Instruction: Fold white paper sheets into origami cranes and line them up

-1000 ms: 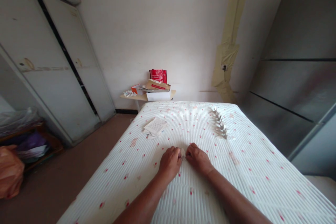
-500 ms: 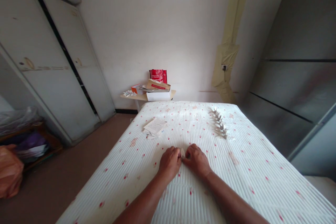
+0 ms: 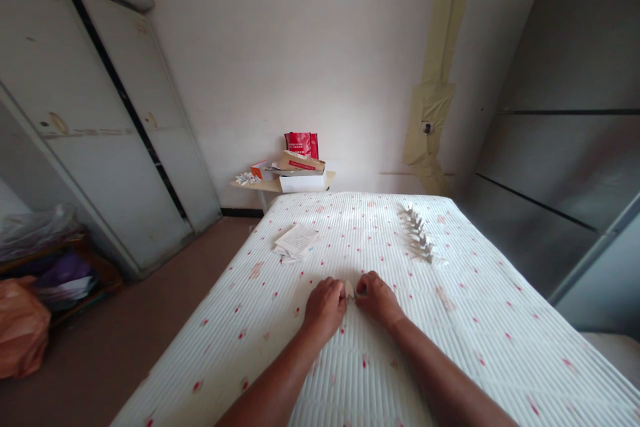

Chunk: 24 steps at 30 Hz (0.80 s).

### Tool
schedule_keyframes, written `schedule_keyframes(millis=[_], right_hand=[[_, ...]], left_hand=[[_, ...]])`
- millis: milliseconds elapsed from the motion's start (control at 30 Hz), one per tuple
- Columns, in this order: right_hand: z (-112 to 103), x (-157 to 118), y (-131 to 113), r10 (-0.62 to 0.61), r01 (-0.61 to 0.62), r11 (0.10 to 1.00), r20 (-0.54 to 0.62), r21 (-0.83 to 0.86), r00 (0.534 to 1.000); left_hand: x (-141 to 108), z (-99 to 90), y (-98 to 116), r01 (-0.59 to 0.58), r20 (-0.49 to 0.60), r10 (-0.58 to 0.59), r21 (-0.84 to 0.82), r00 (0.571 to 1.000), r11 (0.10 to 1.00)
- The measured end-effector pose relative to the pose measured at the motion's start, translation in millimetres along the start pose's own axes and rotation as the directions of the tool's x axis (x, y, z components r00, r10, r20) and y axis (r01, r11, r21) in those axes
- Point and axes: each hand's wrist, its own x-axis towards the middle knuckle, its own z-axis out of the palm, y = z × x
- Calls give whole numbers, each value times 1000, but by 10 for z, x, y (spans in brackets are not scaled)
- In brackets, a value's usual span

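A small piece of folded paper (image 3: pixel 349 291), greyish-white, shows in the gap between my two hands, low over the bedspread. My left hand (image 3: pixel 325 303) is closed on its left side, knuckles up. From the right, my right hand (image 3: pixel 379 300) pinches at the paper's other side with curled fingers. The fingertips hide most of its folds. Beyond my left hand lies a loose stack of printed paper sheets (image 3: pixel 296 241). Past my right hand, several folded paper cranes (image 3: pixel 419 233) stand in a row.
The white quilted bedspread (image 3: pixel 360 367) with red spots covers the bed. Behind its far edge, a small table (image 3: pixel 270 185) carries a white box (image 3: pixel 303 183), a red bag (image 3: pixel 300 144) and white paper pieces (image 3: pixel 247 178). Cabinets (image 3: pixel 100 127) stand left; a grey wardrobe (image 3: pixel 555 160) stands right.
My right hand has shifted slightly right and up, widening the gap between the hands. More of the folded paper shows there. My left hand has barely moved.
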Motion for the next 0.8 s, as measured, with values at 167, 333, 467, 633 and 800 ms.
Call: schedule_keyframes(millis=[167, 333, 467, 633, 800], right_hand=[[-24, 52, 97, 7, -7, 999, 10, 43, 1000], [-53, 49, 127, 9, -10, 993, 9, 116, 1000], [18, -1, 43, 7, -5, 999, -44, 47, 999], [63, -14, -24, 16, -18, 999, -47, -36, 999], [4, 14, -14, 35, -35, 999, 2, -28, 999]], left_hand=[[2, -2, -6, 1, 0, -1, -9, 1000, 1000], [5, 22, -19, -9, -17, 8, -22, 1000, 1000], [14, 54, -27, -4, -28, 4, -24, 1000, 1000], [34, 65, -37, 31, -15, -31, -48, 999, 998], [45, 42, -49, 33, -5, -34, -100, 999, 994]])
